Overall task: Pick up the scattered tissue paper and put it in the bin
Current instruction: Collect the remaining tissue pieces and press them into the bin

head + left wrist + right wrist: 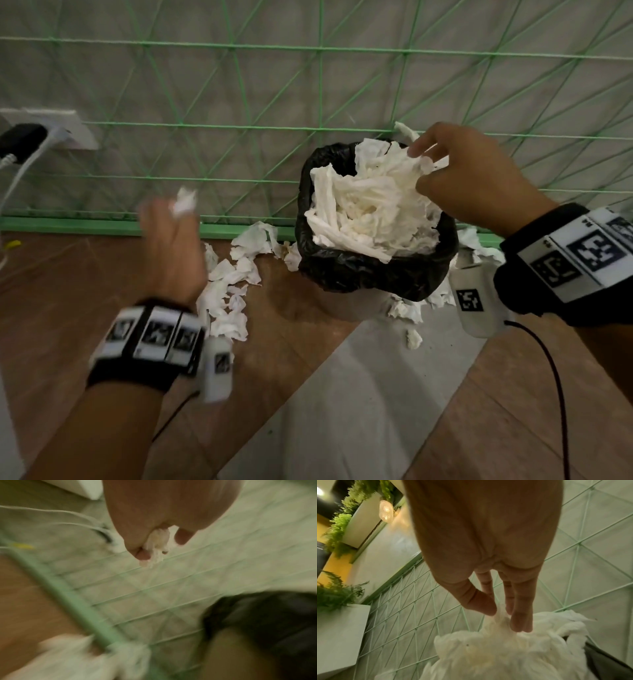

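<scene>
Head view: wrist bands (579, 260) nearest the lens, one on each forearm. Left hand (171, 246), blurred, raised over the floor left of the bin (359, 270), pinching a tissue scrap (185, 202) at its fingertips. Right hand (476, 178) over the bin, fingers extended down into the tissue heap (370, 205) that overfills the black liner. Loose tissue (233, 291) on the floor left of the bin, more to its right. Left wrist view: fingers curled, scrap (157, 545) clamped between them; green mesh (137, 588) behind. Right wrist view: thumb and fingertips (520, 620) together on the heap (505, 653); whether they grip it, cannot tell.
</scene>
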Action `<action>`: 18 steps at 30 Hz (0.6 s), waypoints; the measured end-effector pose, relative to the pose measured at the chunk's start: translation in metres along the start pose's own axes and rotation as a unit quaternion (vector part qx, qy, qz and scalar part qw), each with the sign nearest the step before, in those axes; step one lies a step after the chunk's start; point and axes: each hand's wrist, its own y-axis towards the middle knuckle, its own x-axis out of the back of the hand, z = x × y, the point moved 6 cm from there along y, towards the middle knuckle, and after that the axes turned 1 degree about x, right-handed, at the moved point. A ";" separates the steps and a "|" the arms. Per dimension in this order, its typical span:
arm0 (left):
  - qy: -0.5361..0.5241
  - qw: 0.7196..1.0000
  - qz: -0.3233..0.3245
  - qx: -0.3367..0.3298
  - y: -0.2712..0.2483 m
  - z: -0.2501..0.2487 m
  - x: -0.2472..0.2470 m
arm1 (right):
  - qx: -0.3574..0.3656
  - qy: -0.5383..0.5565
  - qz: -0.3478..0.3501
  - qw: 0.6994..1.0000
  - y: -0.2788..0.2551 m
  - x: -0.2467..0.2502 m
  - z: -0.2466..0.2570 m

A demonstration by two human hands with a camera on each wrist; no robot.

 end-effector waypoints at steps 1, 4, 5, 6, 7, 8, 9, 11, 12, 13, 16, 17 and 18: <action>-0.069 0.996 0.055 -0.022 0.005 -0.032 -0.017 | 0.006 0.001 0.003 1.000 -0.003 -0.003 0.001; -0.235 0.942 0.201 -0.126 0.011 -0.123 -0.060 | 0.055 -0.017 0.069 0.996 -0.013 -0.017 0.009; -0.248 0.923 0.244 -0.161 0.006 -0.140 -0.074 | 0.065 -0.013 0.086 0.994 -0.015 -0.019 0.009; -0.221 0.918 0.268 -0.193 -0.004 -0.154 -0.082 | 0.067 -0.002 0.085 0.994 -0.017 -0.017 0.007; -0.176 0.919 0.282 -0.213 -0.007 -0.154 -0.096 | 0.060 0.017 0.068 0.996 -0.017 -0.012 0.003; -0.131 0.924 0.285 -0.218 -0.011 -0.156 -0.105 | 0.043 0.049 0.035 0.997 -0.015 -0.004 -0.004; -0.095 0.925 0.299 -0.214 -0.016 -0.153 -0.117 | 0.019 0.090 -0.007 0.996 -0.012 0.005 -0.016; 0.021 0.923 0.316 -0.218 -0.025 -0.138 -0.138 | -0.042 0.167 -0.105 0.979 -0.005 0.021 -0.058; 0.100 0.917 0.309 -0.231 -0.027 -0.132 -0.143 | -0.082 0.180 -0.138 0.971 -0.002 0.021 -0.087; 0.149 0.909 0.300 -0.247 -0.029 -0.127 -0.146 | -0.124 0.164 -0.148 0.967 -0.001 0.014 -0.119; 0.107 0.930 0.252 -0.245 -0.031 -0.130 -0.130 | -0.278 0.040 0.006 0.960 -0.021 -0.045 -0.216; 0.066 0.942 0.228 -0.238 -0.029 -0.129 -0.119 | -0.317 -0.005 0.094 0.944 -0.038 -0.073 -0.242; 0.016 0.953 0.198 -0.228 -0.027 -0.127 -0.107 | -0.337 -0.040 0.166 0.926 -0.057 -0.096 -0.258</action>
